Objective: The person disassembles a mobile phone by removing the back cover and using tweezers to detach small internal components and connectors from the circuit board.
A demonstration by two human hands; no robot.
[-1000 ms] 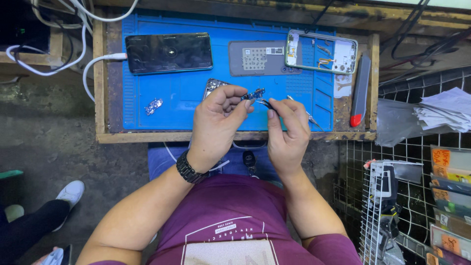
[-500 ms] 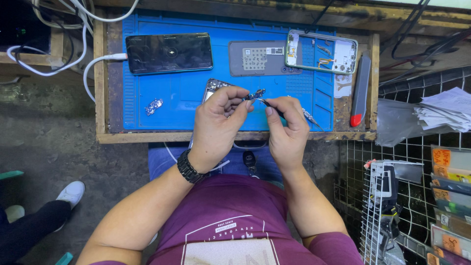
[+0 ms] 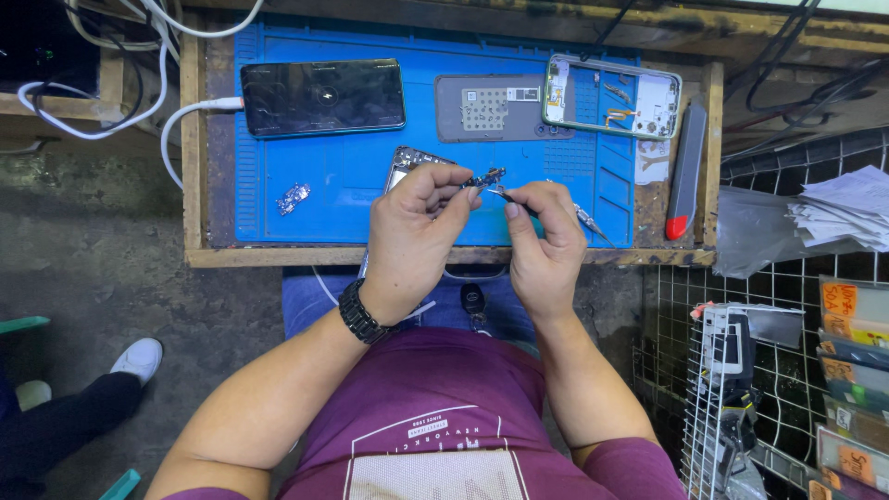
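From the head camera: the left hand (image 3: 412, 236) pinches a small dark circuit part (image 3: 485, 177) at its fingertips, fingers clamped on its left end. The part's long axis runs left to right, and its free end points at the right hand (image 3: 542, 245), just beside it. That hand's fingers are closed on thin tweezers (image 3: 585, 218), whose tip touches the part. Both hover just above a blue mat (image 3: 343, 171) on a wooden bench (image 3: 196, 167), with a dark phone (image 3: 322, 96) and an opened phone frame (image 3: 611, 95) farther back.
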